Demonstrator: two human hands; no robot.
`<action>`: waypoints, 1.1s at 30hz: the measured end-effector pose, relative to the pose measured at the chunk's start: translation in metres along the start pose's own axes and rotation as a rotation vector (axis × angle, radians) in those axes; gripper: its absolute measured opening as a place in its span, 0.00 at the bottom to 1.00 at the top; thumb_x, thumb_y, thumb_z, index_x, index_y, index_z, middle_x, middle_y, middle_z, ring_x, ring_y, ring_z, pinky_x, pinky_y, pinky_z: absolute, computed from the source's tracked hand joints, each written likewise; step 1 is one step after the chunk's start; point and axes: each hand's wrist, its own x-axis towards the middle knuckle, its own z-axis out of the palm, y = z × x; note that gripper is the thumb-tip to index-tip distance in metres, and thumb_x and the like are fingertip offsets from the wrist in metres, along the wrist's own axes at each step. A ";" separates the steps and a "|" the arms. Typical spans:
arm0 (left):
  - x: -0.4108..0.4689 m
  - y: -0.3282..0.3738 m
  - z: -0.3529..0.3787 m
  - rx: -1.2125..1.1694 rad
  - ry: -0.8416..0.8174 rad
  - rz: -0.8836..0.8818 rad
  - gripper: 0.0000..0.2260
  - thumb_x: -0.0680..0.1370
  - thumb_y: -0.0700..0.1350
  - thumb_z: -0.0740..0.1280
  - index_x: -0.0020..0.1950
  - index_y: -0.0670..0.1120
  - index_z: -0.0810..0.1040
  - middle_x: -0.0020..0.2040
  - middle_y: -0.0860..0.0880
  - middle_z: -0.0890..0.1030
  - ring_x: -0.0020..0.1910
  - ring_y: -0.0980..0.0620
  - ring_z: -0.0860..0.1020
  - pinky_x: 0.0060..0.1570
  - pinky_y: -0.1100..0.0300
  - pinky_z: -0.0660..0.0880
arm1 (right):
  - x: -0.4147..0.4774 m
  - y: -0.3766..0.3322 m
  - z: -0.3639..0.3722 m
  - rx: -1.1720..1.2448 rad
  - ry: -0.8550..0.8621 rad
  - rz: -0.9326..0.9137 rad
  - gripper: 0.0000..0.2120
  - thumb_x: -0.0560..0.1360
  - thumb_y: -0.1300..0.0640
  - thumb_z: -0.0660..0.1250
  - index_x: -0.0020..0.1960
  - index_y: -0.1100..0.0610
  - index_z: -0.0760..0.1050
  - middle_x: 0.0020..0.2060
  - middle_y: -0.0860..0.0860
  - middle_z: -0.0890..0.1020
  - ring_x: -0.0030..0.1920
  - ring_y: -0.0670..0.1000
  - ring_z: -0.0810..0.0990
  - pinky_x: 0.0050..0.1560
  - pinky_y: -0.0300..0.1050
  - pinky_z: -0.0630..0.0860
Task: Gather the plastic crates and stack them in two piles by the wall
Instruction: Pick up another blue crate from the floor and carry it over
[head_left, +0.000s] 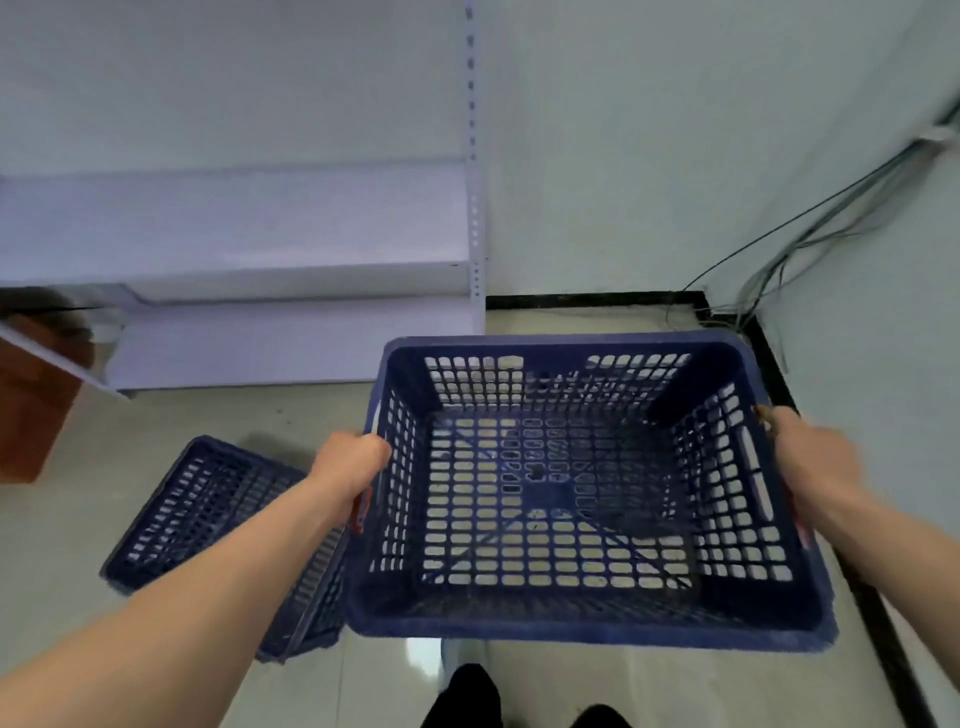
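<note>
The person holds a crate (587, 631) up in both hands, close to the wall (597, 182). I think this is the carry step: bringing one crate to the wall to set it down.

The left hand (353, 462) grips the crate's left side, with fingers curled round the rim. The right hand (810, 452) grips the right side. It is blurry, but its fingers seem wrapped on the rim too. The crate hangs in the air above the floor (234, 415), near the wall's corner, where wires (779, 249) run down the wall.

I see no pile by the wall yet. So the next move is likely to lower this crate flat onto the floor, right by the wall, to start one. Both hands need to go down together so it stays level, and it should stay off the wires. After that comes the other crate (197, 504), which lies on the floor farther from the wall, turned at a slant.

The crate is dark blue plastic, and it is empty. Its sides and bottom are full of little holes, like a net, so the floor shows through. It is wider at the top than at the bottom, so I think one will sit inside another. It looks light
</note>
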 end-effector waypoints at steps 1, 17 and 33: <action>0.008 0.011 0.009 0.015 -0.024 0.007 0.10 0.68 0.36 0.63 0.46 0.35 0.79 0.40 0.38 0.81 0.38 0.39 0.80 0.36 0.52 0.76 | 0.008 0.003 -0.002 0.033 0.026 0.053 0.29 0.80 0.40 0.57 0.51 0.68 0.79 0.46 0.67 0.78 0.44 0.66 0.78 0.47 0.57 0.73; 0.100 0.150 0.168 0.207 -0.102 0.073 0.09 0.69 0.35 0.63 0.46 0.38 0.81 0.43 0.38 0.85 0.43 0.39 0.84 0.50 0.42 0.82 | 0.151 0.059 -0.005 0.327 0.060 0.460 0.37 0.62 0.31 0.65 0.53 0.63 0.82 0.51 0.62 0.85 0.48 0.65 0.82 0.56 0.61 0.79; 0.189 0.174 0.265 0.297 -0.087 0.067 0.08 0.72 0.35 0.64 0.44 0.46 0.79 0.43 0.43 0.85 0.44 0.41 0.84 0.50 0.44 0.82 | 0.264 0.058 0.035 0.272 0.064 0.487 0.29 0.70 0.35 0.68 0.48 0.62 0.81 0.47 0.59 0.85 0.47 0.62 0.83 0.58 0.59 0.80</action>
